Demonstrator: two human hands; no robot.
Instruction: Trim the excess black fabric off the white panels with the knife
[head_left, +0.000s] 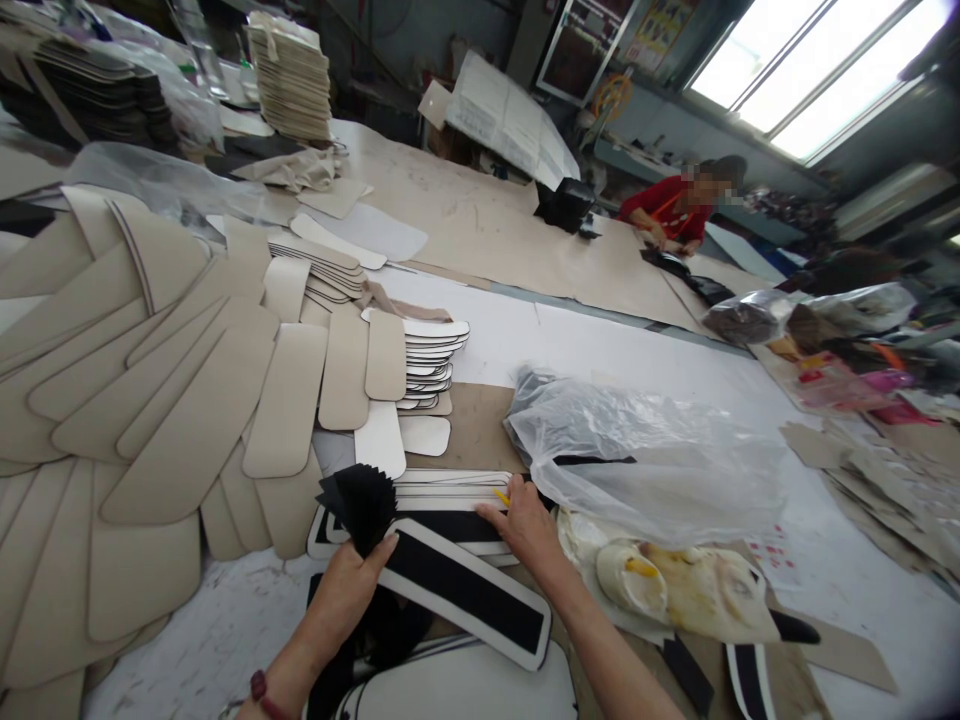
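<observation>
My left hand (349,585) is closed around a fanned bundle of black strips (364,500). Its thumb rests at the near end of a long white-edged panel with a black centre (472,590), which lies slanted in front of me. My right hand (531,525) is closed with a slim yellow tool (502,495) poking out between the fingers; most of the tool is hidden. That hand is at the right end of a stack of white strips (450,490), over another black-centred panel (450,525). Under the slanted panel lies a larger whitish piece (472,685).
Many beige rounded panels (202,420) spread across the left. White-edged pieces (435,355) are stacked beyond my hands. A transparent plastic bag (637,450) and a glue-smeared pot (630,580) with something yellow inside stand at the right. A person in red (667,215) works at the far table.
</observation>
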